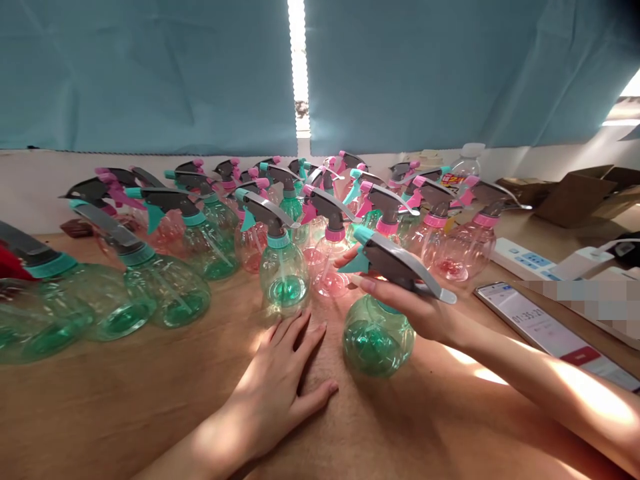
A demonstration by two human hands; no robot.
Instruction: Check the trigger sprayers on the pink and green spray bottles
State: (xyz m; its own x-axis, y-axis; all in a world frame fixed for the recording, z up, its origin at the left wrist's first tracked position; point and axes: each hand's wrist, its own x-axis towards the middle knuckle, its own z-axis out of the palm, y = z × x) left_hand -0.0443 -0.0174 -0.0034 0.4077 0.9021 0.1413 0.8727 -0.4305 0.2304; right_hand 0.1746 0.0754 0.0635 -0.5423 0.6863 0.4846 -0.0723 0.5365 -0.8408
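Note:
My right hand [415, 303] is wrapped round the neck of a green spray bottle [379, 340], just under its grey and teal trigger head. The bottle is near upright; whether its base touches the table I cannot tell. Flat on the wooden table [200, 400] lies my left hand [280, 367], fingers spread and holding nothing. Just beyond its fingertips stands another green spray bottle [285, 273] with a teal collar. A pink spray bottle [333, 267] is behind, between my two hands.
Many green and pink spray bottles crowd the back; several green ones [167, 293] stand at left. At right lie a phone [540, 320] showing a timer, a white power strip [525, 257] and a cardboard box [575, 200]. A blue curtain [150, 73] hangs behind.

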